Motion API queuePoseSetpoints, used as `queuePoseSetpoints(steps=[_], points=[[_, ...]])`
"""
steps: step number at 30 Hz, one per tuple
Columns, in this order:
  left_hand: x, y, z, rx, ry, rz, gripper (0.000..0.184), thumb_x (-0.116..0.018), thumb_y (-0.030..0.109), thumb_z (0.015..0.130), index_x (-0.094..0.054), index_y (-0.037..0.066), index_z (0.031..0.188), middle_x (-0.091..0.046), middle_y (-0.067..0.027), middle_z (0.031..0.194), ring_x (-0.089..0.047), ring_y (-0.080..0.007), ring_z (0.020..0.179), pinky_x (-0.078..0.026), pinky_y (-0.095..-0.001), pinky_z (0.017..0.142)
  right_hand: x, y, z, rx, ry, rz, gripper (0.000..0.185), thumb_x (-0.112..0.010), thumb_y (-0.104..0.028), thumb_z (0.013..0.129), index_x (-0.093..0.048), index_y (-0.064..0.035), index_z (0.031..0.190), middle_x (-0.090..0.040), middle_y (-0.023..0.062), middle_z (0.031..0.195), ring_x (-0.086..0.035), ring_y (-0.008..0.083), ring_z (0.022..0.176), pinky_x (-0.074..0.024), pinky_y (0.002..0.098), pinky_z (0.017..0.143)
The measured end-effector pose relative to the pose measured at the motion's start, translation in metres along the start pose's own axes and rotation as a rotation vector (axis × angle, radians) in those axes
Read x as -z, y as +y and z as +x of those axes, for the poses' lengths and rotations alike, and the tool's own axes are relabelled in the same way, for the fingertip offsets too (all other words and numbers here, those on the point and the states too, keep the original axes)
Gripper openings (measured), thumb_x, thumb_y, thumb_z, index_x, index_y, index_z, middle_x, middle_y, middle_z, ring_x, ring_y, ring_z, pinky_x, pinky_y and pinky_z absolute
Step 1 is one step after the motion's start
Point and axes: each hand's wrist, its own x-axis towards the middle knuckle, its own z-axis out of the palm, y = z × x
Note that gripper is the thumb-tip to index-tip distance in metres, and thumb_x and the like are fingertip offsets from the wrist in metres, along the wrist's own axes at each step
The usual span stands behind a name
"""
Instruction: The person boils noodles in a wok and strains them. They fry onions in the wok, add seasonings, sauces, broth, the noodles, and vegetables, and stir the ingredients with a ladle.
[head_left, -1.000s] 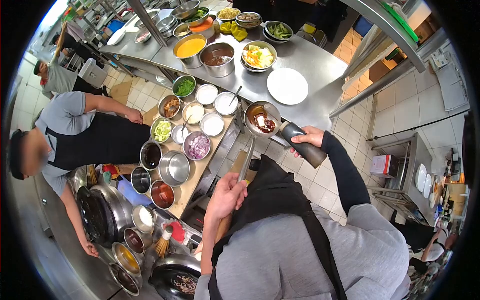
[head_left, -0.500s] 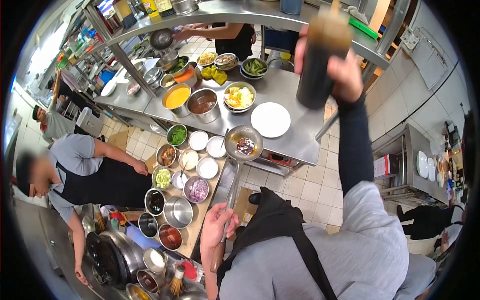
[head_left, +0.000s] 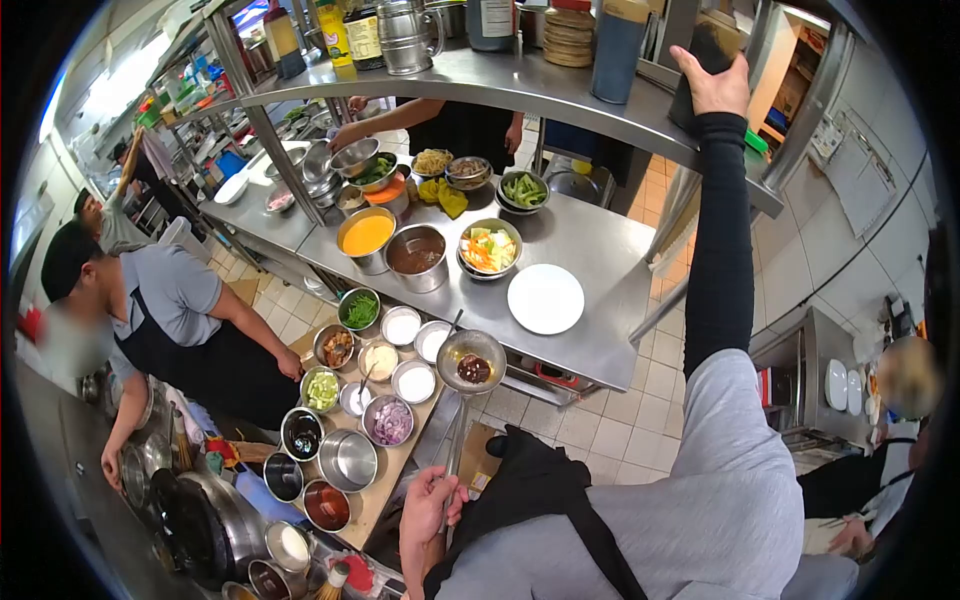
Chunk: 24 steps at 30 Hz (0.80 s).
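Observation:
My left hand (head_left: pixel 432 503) is closed round the long handle of a metal ladle (head_left: pixel 472 362), whose bowl holds dark sauce beside the seasoning bowls. At the upper right, my right hand (head_left: pixel 716 82) reaches up to the steel shelf (head_left: pixel 540 90), its fingers round a dark bottle (head_left: pixel 705 70) with a brownish top. Whether the bottle rests on the shelf, I cannot tell. Below the shelf, a white plate (head_left: pixel 546 299) lies on the steel counter (head_left: pixel 610 262), near a bowl of cut vegetables (head_left: pixel 489 247).
Several small bowls, one with red onion (head_left: pixel 388 420), stand on a board at the left centre. Pots of orange sauce (head_left: pixel 366 232) and brown sauce (head_left: pixel 416 252) are on the counter. A co-worker (head_left: pixel 190 310) stands at the left near a wok (head_left: pixel 190 530). Other people are farther off.
My right hand has carried the dark bottle from beside the ladle up to the shelf. My left hand still grips the ladle, which has moved slightly left and down in view.

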Motion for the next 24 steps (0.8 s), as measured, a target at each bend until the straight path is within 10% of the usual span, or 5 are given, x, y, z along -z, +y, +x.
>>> queuePoseSetpoints(steps=[4,15,17,20,24], points=[[-0.002,0.002,0.001,0.009,0.03,-0.004,0.033,-0.054,0.008,0.098,-0.036,-0.004,0.123,-0.061,-0.0174,0.074,-0.047,-0.0141,0.046,-0.038,-0.0279,0.038,0.015,-0.05,-0.023,0.243,0.385,-0.271,0.077,-0.086,-0.033,0.072,-0.051,0.0038,0.129,-0.061,0.0191,0.115,-0.061,0.0367,0.101,-0.0513,0.0434,0.089],[-0.007,-0.002,0.009,0.003,-0.014,0.052,0.033,-0.055,0.01,0.098,-0.038,-0.004,0.122,-0.061,-0.0159,0.073,-0.048,-0.0135,0.046,-0.039,-0.0277,0.039,-0.031,-0.128,-0.029,0.003,-0.205,0.402,0.044,-0.075,-0.025,0.084,-0.061,0.0012,0.116,-0.069,0.0168,0.107,-0.065,0.0281,0.096,-0.0512,0.036,0.087],[-0.012,-0.003,0.008,0.012,0.001,0.056,0.032,-0.055,0.01,0.098,-0.039,-0.004,0.121,-0.062,-0.0157,0.074,-0.048,-0.0135,0.047,-0.039,-0.0275,0.039,-0.022,-0.122,-0.043,-0.025,-0.465,0.576,0.068,-0.078,-0.043,0.083,-0.055,0.0068,0.123,-0.067,0.0155,0.106,-0.067,0.0202,0.094,-0.0535,0.0295,0.084],[-0.019,-0.004,0.008,0.029,0.037,0.042,0.031,-0.055,0.01,0.098,-0.041,-0.005,0.121,-0.061,-0.0143,0.073,-0.049,-0.0128,0.047,-0.04,-0.0271,0.039,0.036,-0.154,-0.122,-0.295,-0.794,1.491,0.048,-0.068,-0.026,0.085,-0.054,0.0038,0.12,-0.066,0.017,0.107,-0.067,0.0243,0.094,-0.0536,0.0373,0.086],[-0.025,0.004,0.001,0.028,0.049,0.087,0.033,-0.055,0.01,0.098,-0.042,-0.007,0.122,-0.06,-0.0112,0.073,-0.049,-0.0109,0.047,-0.039,-0.0257,0.039,0.068,-0.13,-0.223,-0.664,-1.365,1.748,0.079,-0.073,-0.036,0.077,-0.044,0.0088,0.136,-0.064,0.0185,0.098,-0.066,0.0255,0.084,-0.0535,0.0362,0.077]])
